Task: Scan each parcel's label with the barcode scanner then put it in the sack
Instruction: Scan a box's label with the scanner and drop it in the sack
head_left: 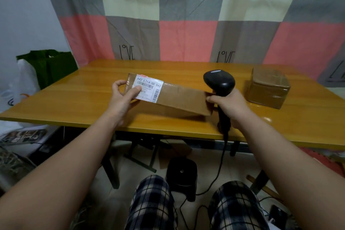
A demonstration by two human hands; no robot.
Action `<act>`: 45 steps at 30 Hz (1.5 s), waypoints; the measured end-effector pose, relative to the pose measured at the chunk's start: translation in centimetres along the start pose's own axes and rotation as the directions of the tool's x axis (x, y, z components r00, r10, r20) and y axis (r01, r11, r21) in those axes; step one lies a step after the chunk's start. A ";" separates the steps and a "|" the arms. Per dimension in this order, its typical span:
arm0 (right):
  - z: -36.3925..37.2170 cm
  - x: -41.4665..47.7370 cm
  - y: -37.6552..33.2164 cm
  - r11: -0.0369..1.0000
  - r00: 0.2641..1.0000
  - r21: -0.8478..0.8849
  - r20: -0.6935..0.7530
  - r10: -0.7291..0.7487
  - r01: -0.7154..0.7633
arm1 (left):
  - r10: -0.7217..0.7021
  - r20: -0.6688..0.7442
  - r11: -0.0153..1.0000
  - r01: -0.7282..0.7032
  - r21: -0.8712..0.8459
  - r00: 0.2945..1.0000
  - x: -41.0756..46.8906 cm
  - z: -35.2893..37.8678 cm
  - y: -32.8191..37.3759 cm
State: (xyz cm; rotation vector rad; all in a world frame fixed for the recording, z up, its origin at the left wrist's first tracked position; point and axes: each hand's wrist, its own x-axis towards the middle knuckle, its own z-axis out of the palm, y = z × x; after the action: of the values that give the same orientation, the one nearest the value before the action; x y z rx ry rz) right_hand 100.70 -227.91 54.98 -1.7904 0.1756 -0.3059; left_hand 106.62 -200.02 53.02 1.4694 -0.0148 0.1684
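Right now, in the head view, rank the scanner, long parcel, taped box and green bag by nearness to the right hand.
1. Scanner: in the right hand.
2. Long parcel: end at its thumb.
3. Taped box: right.
4. Green bag: far left.

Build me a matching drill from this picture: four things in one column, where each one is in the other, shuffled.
1. long parcel
2. barcode scanner
3. square parcel
4. green bag

A. beyond the table's left edge
B. gripped by the right hand
C. resting on the table, right side
D. held by the left hand

Pairs: 1-D, 2-B, 3-C, 4-A
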 end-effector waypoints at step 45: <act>4.7 -8.2 4.0 0.983 0.983 -0.024 0.003 -0.184 0.184 | 0.087 0.096 0.891 -0.121 0.438 0.992 -0.3 3.2 -3.2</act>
State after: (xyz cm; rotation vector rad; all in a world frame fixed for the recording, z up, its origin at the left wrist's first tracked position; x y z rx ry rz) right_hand 94.48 -222.19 49.20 -1.8347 0.0130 -0.4361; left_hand 106.98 -203.47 50.19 1.9344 -0.1231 0.2138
